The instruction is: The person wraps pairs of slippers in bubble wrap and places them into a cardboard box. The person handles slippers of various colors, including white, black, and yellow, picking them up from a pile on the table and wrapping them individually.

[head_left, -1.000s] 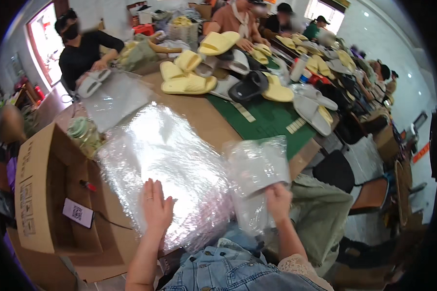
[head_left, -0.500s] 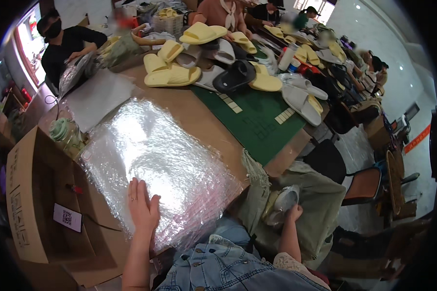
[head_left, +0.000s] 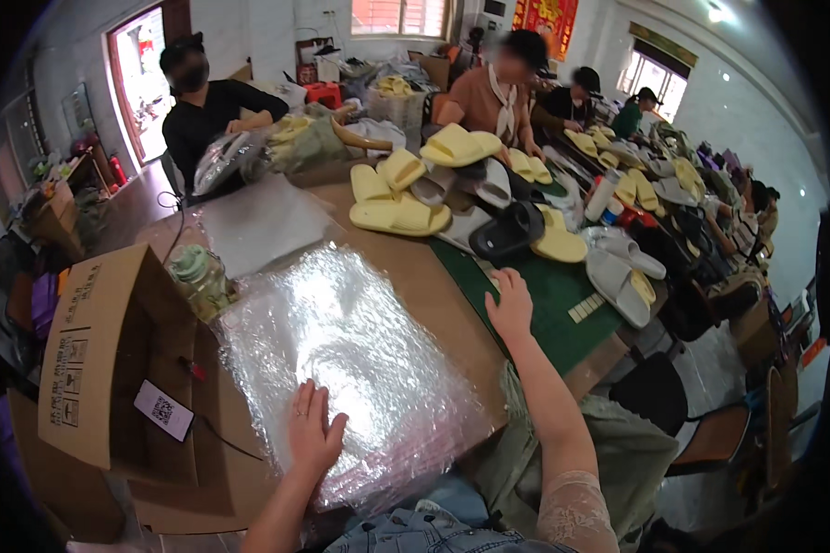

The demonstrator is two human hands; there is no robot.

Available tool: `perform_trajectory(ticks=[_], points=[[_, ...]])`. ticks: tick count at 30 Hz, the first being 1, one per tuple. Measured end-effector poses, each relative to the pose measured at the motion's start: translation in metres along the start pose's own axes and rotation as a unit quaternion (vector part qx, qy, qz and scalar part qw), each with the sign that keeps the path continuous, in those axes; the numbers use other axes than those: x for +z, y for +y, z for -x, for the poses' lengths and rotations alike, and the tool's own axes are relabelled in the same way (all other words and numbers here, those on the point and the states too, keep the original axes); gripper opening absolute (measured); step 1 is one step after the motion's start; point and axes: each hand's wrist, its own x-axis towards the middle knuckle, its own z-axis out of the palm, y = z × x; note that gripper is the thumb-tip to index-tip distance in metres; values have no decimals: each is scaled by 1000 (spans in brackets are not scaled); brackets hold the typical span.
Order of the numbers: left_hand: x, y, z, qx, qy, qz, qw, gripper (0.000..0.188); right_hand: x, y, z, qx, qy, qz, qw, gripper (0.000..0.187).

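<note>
My left hand lies open, palm down, on a stack of shiny clear plastic bags. My right hand reaches out over the green mat, its fingers extended and apart, with nothing visible in them. It is beside a row of small pale stickers, mostly covered by the fingers. A second row of pale stickers shows to its right on the mat. Just beyond the hand, a black slipper and several yellow slippers are heaped with grey slippers.
On the left stand an open cardboard box, a card with a square code and a green-lidded bottle. A green cloth sack hangs by my right forearm. Chairs stand right; co-workers sit across the table.
My right hand has let go of the plastic-wrapped item at the sack and moved up and forward over the green mat. My left hand stays on the bags. The view has tilted upward.
</note>
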Motion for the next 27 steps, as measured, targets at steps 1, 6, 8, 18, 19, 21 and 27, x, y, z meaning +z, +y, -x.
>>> perform_trajectory(ticks=[1,6,8,18,19,21,27], points=[[-3,-1,4,-8,1,-4,1000,54,17,-11,-21,28,-37,21,999,57],[-4,-3,3,-18,2,-2,1000,54,62,2,-92,93,-97,167,977,79],[-5,0,-1,-22,-13,9,1000,54,88,41,-101,85,-132,231,960,61],[-4,-5,4,-21,-6,16,1000,54,32,0,57,-201,-204,79,955,26],[-3,-3,3,-21,-7,14,1000,54,15,-11,71,-212,-223,64,949,38],[-1,-3,4,-24,1,27,999,53,-27,-53,79,-181,-196,-23,963,33],[-4,-7,4,0,6,12,1000,52,-59,-98,62,-181,-168,-239,939,42]])
